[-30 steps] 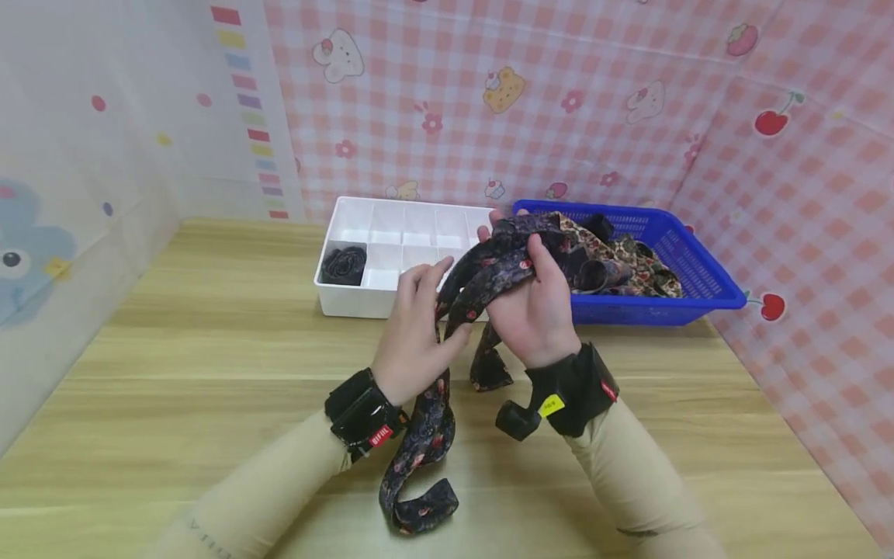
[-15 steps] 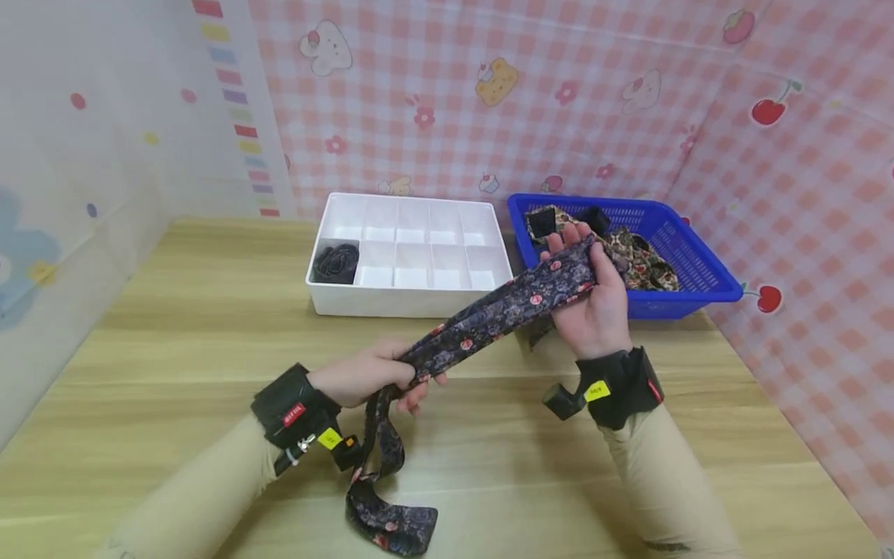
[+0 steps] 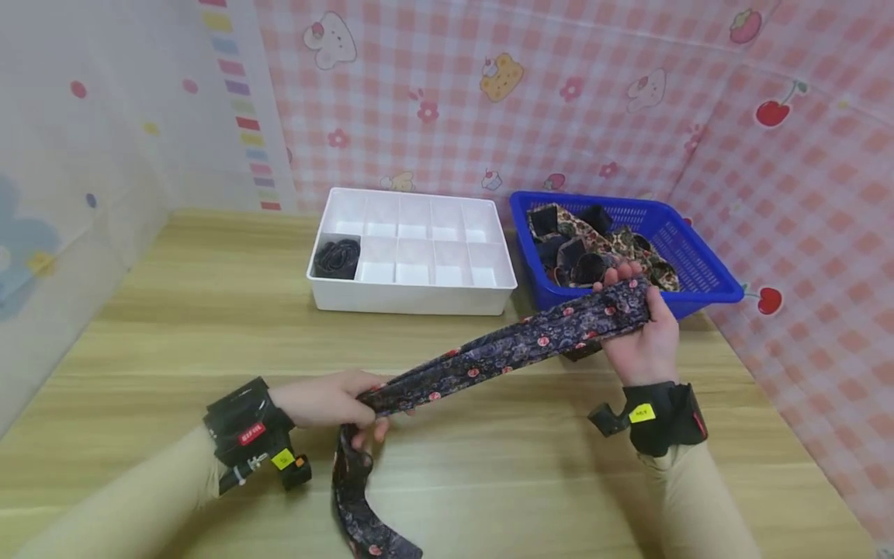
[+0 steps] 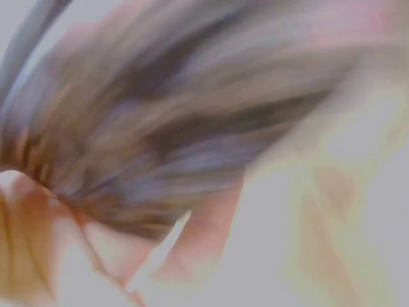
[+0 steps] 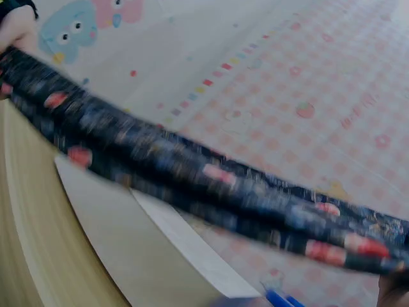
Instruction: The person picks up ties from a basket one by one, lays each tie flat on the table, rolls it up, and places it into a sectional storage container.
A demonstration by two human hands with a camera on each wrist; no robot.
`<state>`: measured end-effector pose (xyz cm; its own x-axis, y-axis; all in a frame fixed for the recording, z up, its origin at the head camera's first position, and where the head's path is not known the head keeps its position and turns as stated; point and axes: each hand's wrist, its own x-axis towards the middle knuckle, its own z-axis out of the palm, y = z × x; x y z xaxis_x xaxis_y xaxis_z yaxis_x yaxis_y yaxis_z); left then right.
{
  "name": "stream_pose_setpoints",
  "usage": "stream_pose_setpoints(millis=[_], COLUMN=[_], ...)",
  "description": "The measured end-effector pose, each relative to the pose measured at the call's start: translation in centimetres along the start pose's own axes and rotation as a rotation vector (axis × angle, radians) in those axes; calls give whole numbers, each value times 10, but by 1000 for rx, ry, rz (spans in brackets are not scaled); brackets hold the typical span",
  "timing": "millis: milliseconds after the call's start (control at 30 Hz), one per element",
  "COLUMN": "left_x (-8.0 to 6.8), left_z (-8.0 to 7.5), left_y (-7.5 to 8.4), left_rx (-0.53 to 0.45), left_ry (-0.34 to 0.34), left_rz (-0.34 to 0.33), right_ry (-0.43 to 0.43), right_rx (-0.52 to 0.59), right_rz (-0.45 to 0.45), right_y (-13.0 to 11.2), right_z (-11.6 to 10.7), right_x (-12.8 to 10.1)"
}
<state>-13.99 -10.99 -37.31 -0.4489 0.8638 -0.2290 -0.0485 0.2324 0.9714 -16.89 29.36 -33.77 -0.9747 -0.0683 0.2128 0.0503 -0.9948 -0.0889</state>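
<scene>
A long dark fabric strip (image 3: 503, 353) with a red and pink floral print is stretched above the table in the head view. On its left my left hand (image 3: 331, 400) grips the gathered cloth, thumb on top. From there a loose tail (image 3: 363, 505) hangs and curls onto the tabletop. My right hand (image 3: 646, 345), palm up, holds the other end, with the thumb over its edge. The right wrist view shows the taut strip (image 5: 192, 166) lying in lengthwise folds. Blurred cloth (image 4: 160, 121) fills much of the left wrist view, above the fingers (image 4: 211, 224).
A white divided box (image 3: 412, 299) stands at the back, with a rolled dark cloth (image 3: 337, 258) in its front left compartment. To its right is a blue basket (image 3: 705, 268) holding several dark and floral cloth pieces (image 3: 576, 244). Patterned cloth walls enclose the back and sides.
My hands have moved apart, left hand to the left and down, right hand to the right and down. The bunched strip is now drawn out straight between them.
</scene>
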Motion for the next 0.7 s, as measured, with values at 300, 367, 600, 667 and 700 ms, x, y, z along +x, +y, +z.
stream_pose_setpoints(millis=[300,367,600,667,700], left_x=[-85,-101,-127,-131,-133], left_z=[-44,-55,-81,-87,-90], left_y=[-11,-15,-27,-31,-32], left_rx=[447,408,181,187,207], left_ry=[368,406,476,517,543], left_rz=[-163,-163,-226,-222,-223], right_ry=[166,196,332,402,435], right_rx=[89,81,35,26,25], right_rz=[-153,-136,-110,-114,-112], right_y=[-54,-59,-72,-78,-81], right_z=[-21,-28,-56,-65,-70], right_x=[-17,-18,-15,-14,-14])
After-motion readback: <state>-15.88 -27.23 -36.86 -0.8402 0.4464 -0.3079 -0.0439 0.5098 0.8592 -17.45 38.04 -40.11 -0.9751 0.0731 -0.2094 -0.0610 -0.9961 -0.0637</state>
